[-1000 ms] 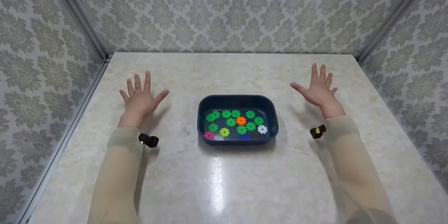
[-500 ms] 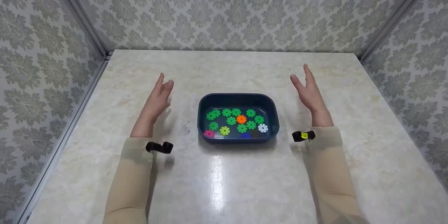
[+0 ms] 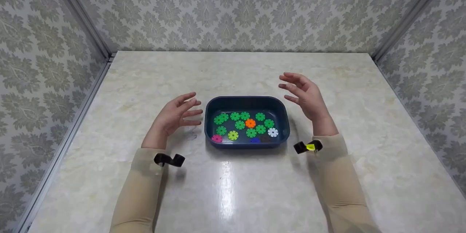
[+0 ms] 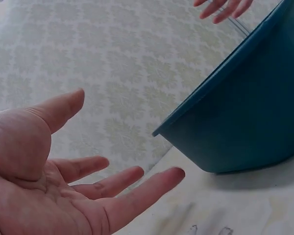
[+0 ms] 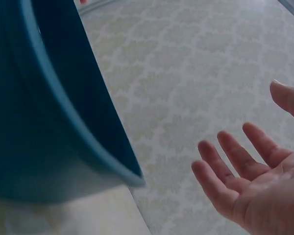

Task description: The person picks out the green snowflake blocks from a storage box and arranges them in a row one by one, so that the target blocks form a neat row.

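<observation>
A dark blue rectangular tub (image 3: 247,145) stands mid-table, holding several small notched plastic discs. Most are green discs (image 3: 240,125); among them lie an orange disc (image 3: 250,123), a yellow-green disc (image 3: 233,135), a white disc (image 3: 273,132), a pink disc (image 3: 217,138) and a blue disc (image 3: 255,140). Just left of the tub hovers my left hand (image 3: 174,116), fingers spread toward its wall without touching. My right hand (image 3: 307,98) is raised by the far right corner, fingers slightly bent, holding nothing. Both wrist views show the tub's outer wall (image 4: 235,117) apart from the fingers.
The pale marbled table (image 3: 189,196) extends around the tub. Patterned wallpaper panels (image 3: 233,11) enclose its back and sides. A small black device (image 3: 169,160) is strapped on the left wrist, and another black device (image 3: 308,147) on the right wrist.
Both hands have come inward toward the tub from wide apart. Their fingers, first spread and pointing forward, now point toward the tub. The tub and discs stay in place.
</observation>
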